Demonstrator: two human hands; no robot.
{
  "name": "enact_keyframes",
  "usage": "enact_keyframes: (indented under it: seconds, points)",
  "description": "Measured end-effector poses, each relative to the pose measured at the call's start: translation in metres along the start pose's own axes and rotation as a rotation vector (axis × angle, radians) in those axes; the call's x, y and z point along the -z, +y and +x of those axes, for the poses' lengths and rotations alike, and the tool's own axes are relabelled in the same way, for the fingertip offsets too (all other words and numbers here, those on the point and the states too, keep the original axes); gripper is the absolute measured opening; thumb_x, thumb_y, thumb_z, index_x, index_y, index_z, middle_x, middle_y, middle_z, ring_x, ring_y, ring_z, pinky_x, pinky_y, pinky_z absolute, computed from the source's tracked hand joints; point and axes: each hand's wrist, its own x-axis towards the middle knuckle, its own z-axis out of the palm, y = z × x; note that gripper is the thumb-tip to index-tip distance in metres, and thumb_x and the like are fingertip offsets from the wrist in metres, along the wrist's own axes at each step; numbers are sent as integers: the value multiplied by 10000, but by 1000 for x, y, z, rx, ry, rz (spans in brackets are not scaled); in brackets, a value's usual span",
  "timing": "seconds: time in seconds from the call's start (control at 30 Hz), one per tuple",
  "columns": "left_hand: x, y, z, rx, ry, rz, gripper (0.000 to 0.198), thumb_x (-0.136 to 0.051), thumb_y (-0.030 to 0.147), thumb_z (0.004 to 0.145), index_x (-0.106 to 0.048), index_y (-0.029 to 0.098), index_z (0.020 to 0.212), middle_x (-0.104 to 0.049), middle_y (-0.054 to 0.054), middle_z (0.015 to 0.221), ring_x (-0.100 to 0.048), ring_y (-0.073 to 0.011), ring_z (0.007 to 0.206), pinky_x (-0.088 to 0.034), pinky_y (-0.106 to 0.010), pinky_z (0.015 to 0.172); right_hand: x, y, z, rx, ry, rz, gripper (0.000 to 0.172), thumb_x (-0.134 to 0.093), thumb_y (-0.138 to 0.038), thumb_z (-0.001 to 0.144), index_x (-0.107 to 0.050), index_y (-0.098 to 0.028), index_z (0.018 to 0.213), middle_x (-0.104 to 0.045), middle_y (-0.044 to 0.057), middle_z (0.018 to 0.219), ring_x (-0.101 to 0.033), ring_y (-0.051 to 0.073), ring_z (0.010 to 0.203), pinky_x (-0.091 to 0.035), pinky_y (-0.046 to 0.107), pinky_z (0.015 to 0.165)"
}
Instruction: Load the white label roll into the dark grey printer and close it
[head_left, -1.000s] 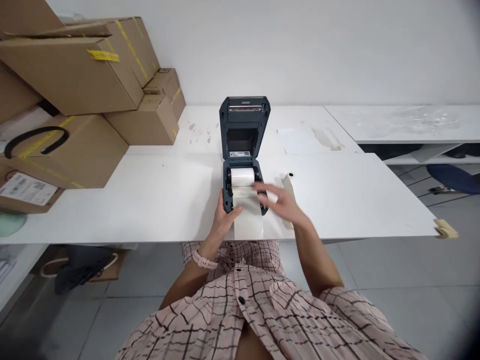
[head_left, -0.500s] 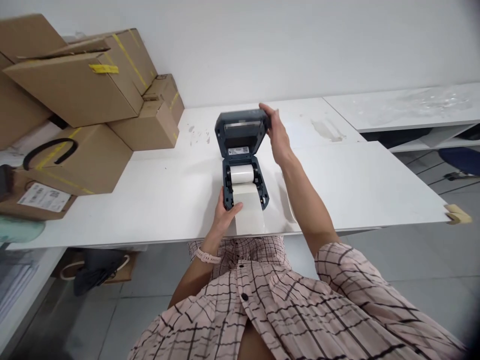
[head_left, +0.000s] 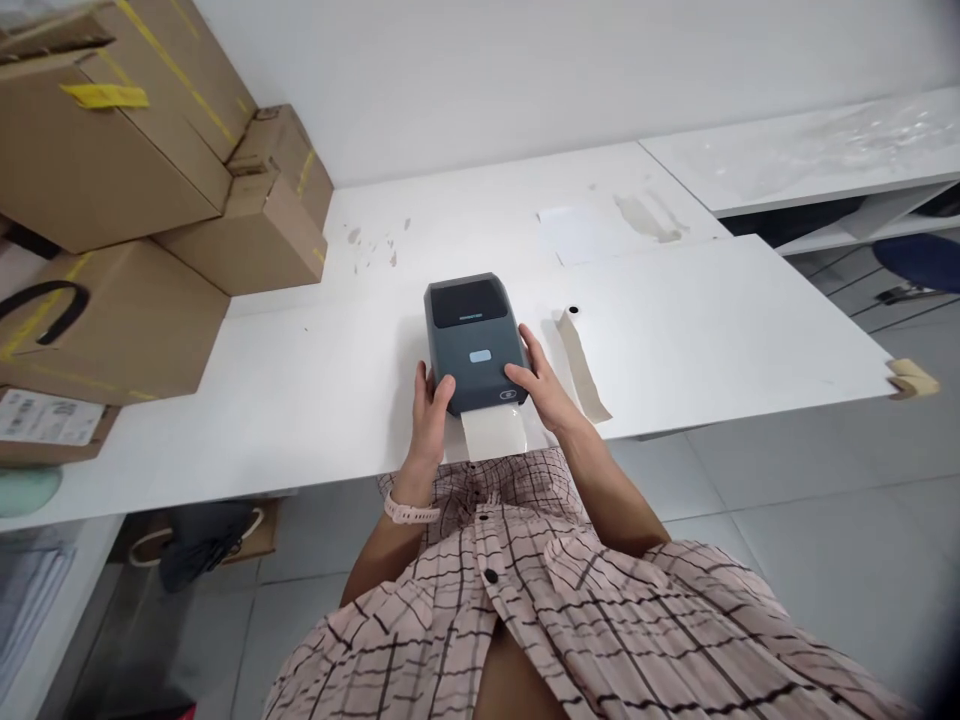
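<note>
A dark grey label printer (head_left: pixel 474 340) stands on the white table with its lid closed. White label paper (head_left: pixel 495 432) sticks out of its front toward the table edge. My left hand (head_left: pixel 430 415) grips the printer's front left corner, thumb on top and fingers along the side. At the front right, my right hand (head_left: pixel 547 388) holds the other side, its thumb resting on the lid. The label roll is now hidden under the lid. To the right of my right hand lies a strip of curled backing paper (head_left: pixel 583 370) with a small roll at its far end.
Stacked cardboard boxes (head_left: pixel 112 150) fill the left side of the table (head_left: pixel 720 340). A flat white sheet (head_left: pixel 566 235) lies behind the printer to the right. Clear plastic (head_left: pixel 862 145) covers part of the far right counter. A padded corner (head_left: pixel 911 377) marks the table's right end.
The printer's lid has swung down from raised to closed, covering the roll. My right hand moved from the lid's upper edge down to the front right side. The view shifted slightly.
</note>
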Motion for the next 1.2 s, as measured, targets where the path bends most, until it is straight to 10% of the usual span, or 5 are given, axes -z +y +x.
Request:
enact_keyframes:
  seconds: [0.5,0.63,0.8,1.03,1.2]
  points:
    - [-2,-29,-3,-300,140,147,755,-652,639,899,-431,277,1523,-460,-146,1603,-526,-289,1424,-530,-395,1079,3,19,-4,91,43,-79,1086,-737,-719,789,-239,-306,1661,-361,89,1706,-365,337,1565,-316,550,1296]
    - [3,-45,-39,-342,359,254,556,-663,666,883,-565,243,1231,-636,-82,1137,-633,-181,932,-537,-307,781,3,19,-5,100,34,-93,1052,-697,-735,815,-235,-314,1663,-301,65,1742,-315,319,1597,-289,527,1312]
    - [-4,-44,-58,0,23,172,558,-688,689,844,-434,226,664,-316,63,609,-305,-100,542,-310,-260,512,0,25,-3,144,58,-109,1050,-663,-755,819,-240,-291,1660,-317,78,1736,-325,322,1592,-267,521,1319]
    - [-3,-36,-51,25,-6,161,618,-763,677,762,-373,220,616,-283,79,577,-261,-82,546,-233,-238,508,-7,9,-13,253,152,-288,895,-611,-689,886,-307,-296,1630,-371,91,1705,-324,342,1580,-278,580,1299]
    - [16,-46,-51,-14,-67,268,584,-665,677,855,-416,223,585,-367,60,532,-350,-99,510,-302,-255,515,-19,-23,-26,582,91,-763,579,-527,-433,999,-432,-381,1567,-737,39,1312,-397,327,1527,-88,635,1335]
